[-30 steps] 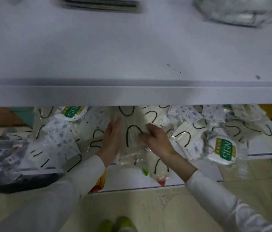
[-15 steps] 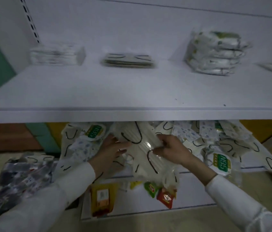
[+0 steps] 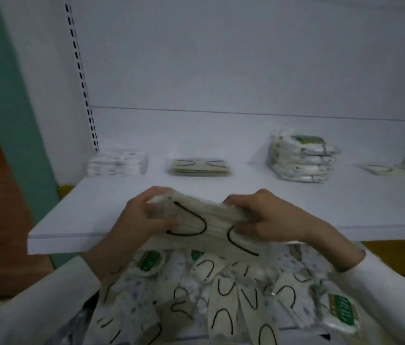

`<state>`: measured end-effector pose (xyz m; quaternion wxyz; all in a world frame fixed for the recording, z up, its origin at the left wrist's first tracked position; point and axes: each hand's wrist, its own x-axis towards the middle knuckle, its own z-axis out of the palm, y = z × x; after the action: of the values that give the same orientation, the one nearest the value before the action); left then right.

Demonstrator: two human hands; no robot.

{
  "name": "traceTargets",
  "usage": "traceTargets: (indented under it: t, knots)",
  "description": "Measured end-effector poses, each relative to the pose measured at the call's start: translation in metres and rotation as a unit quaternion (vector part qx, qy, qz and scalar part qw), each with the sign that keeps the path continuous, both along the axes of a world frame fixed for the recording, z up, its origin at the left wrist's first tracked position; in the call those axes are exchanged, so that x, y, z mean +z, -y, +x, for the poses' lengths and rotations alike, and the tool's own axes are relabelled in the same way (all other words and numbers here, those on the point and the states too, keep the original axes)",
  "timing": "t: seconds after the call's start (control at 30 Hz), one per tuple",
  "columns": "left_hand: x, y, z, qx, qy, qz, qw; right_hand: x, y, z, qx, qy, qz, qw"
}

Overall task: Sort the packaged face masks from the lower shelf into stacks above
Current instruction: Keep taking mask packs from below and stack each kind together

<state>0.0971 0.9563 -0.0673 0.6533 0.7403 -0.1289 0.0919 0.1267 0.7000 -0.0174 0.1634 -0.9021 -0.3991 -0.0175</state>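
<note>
Mask bundle (image 3: 204,220) has come up off the lower shelf since 0.5 s ago and is now level with the upper shelf (image 3: 121,235) edge.
Head view: left grip (image 3: 144,215) and right grip (image 3: 266,217) each curl round one end, bundle spanning between them. Matching stack (image 3: 200,166) sits beyond the grips. Likely light, floppy, slick film; hold both ends or the packs fan out.
</note>
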Motion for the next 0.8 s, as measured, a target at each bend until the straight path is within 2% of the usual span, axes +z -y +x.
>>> traceTargets:
  t: [0.1,0.17,0.23,0.33,0.43,0.5,0.63,0.8]
  knots:
    - [0.023,0.0,0.027,0.041,-0.005,-0.048,0.998,0.029,0.001,0.022,-0.055,-0.006,0.076,0.996]
    - [0.027,-0.002,0.044,0.063,-0.002,-0.04,0.997,0.036,0.007,0.041,-0.082,-0.026,0.131,0.988]
    - [0.026,-0.003,0.057,0.088,0.006,-0.06,0.994,0.03,0.018,0.061,-0.109,-0.073,0.23,0.964]
    - [0.018,0.004,0.068,0.123,0.008,-0.109,0.986,-0.006,0.027,0.083,-0.143,-0.187,0.439,0.867]
    - [0.008,0.011,0.076,0.143,-0.003,-0.128,0.981,-0.046,0.015,0.096,-0.149,-0.251,0.546,0.785]
    - [0.003,0.011,0.083,0.137,-0.016,-0.096,0.986,-0.056,0.003,0.1,-0.156,-0.261,0.588,0.75]
    - [0.0,0.001,0.093,0.112,-0.059,-0.018,0.992,-0.059,0.0,0.111,-0.204,-0.206,0.555,0.779]
    - [-0.007,0.009,0.094,0.104,-0.066,-0.016,0.992,-0.062,0.001,0.106,-0.169,-0.273,0.562,0.762]
